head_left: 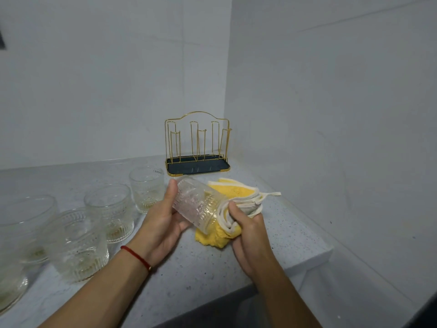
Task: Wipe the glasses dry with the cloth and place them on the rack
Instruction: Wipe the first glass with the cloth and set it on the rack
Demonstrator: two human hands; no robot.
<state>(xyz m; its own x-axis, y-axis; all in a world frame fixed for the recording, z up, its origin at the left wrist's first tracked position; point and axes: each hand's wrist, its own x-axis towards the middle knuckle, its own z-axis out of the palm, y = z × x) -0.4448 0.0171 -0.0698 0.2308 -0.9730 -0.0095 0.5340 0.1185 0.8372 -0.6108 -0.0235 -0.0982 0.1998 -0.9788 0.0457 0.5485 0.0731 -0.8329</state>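
My left hand (163, 218) holds a ribbed clear glass (197, 202) on its side above the counter, thumb along its base end, mouth turned toward my right hand. My right hand (246, 229) grips a bunched yellow cloth with a cream border (238, 197) at the glass's mouth. The gold wire rack (197, 143) with a dark tray base stands in the back corner, its prongs bare. Several more ribbed glasses stand upright at the left, the nearest to the rack (147, 189) beside my left hand.
The speckled grey counter (201, 263) ends in a front edge near my forearms and a step at the right. White walls close the back and right side. A large glass (28, 223) and another at the far left edge stand near the counter's front.
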